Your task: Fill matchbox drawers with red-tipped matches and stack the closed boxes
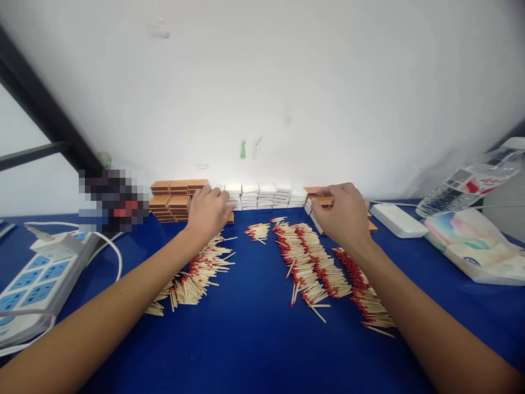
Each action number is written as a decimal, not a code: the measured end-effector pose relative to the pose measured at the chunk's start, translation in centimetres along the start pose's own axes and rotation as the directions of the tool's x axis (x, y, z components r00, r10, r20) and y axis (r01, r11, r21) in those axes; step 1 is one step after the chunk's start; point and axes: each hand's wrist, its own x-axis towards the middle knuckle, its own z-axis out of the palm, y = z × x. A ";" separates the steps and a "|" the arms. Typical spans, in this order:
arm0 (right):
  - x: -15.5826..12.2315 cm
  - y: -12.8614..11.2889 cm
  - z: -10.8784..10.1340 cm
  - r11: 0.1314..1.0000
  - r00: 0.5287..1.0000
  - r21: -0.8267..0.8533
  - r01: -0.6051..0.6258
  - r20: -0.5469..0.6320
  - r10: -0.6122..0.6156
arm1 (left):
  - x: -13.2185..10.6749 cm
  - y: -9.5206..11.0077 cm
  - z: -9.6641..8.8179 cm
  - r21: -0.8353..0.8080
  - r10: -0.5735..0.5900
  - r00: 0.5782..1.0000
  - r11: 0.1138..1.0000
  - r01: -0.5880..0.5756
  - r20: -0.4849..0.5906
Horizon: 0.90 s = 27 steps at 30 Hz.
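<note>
My left hand is over the right end of the left stack of orange matchboxes, beside the white inner trays. Its thumb and curved fingers stand apart, with nothing visible between them. At the right stack of orange and white matchboxes, my right hand arches with its thumb in front and its fingers over the top. Its grasp there looks loose, and the palm side is hidden. Red-tipped matches lie in a left pile, a small middle pile and right-hand rows.
A power strip with white cables lies on the left of the blue table. To the right are a white power-bank-like block, a plastic bottle on its side and a tissue pack. A white wall rises behind.
</note>
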 end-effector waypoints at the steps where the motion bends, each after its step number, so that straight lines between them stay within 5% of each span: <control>1: 0.0 0.0 0.1 1.000 1.000 0.001 0.002 -0.003 -0.002 | 0.5 -0.2 -0.1 0.004 0.022 1.000 1.000 -0.022 -0.017; 9: 0.1 0.1 0.2 0.999 1.000 0.054 0.001 -0.002 -0.001 | 3.6 -0.9 0.6 0.033 0.154 0.982 0.988 -0.152 -0.111; 20: 0.1 -0.2 0.1 0.997 0.999 0.075 -0.033 0.020 0.032 | 3.8 -1.6 0.6 0.039 0.214 0.964 0.977 -0.211 -0.159; 27: 0.1 -0.3 -0.1 0.996 0.999 0.079 -0.032 0.017 0.030 | 1.2 -0.3 -2.5 -0.007 0.224 0.959 0.974 -0.228 -0.176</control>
